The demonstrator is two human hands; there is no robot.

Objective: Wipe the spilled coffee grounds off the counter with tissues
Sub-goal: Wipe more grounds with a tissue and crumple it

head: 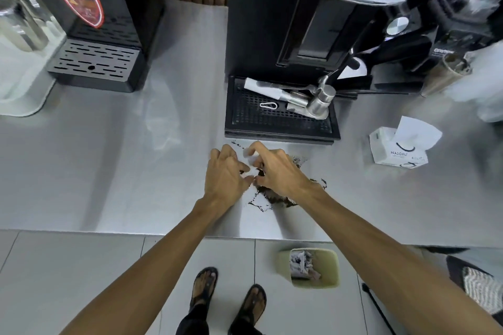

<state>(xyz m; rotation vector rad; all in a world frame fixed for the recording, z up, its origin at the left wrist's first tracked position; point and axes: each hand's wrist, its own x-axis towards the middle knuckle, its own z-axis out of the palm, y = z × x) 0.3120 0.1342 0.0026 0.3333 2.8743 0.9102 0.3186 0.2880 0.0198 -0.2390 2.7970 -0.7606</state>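
Soft even light, pale glare on steel counter [163, 117] at 10 o'clock, fisheye bending at edges, blur at 3 o'clock.

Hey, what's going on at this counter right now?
A person is cleaning up spilled coffee grounds on a steel counter, just in front of a coffee machine's drip tray. The left hand and the right hand both pinch a small white tissue between them, right over the spill. A dark patch of grounds lies under the right hand. A tissue box sits to the right, and a bin on the floor holds crumpled tissues.
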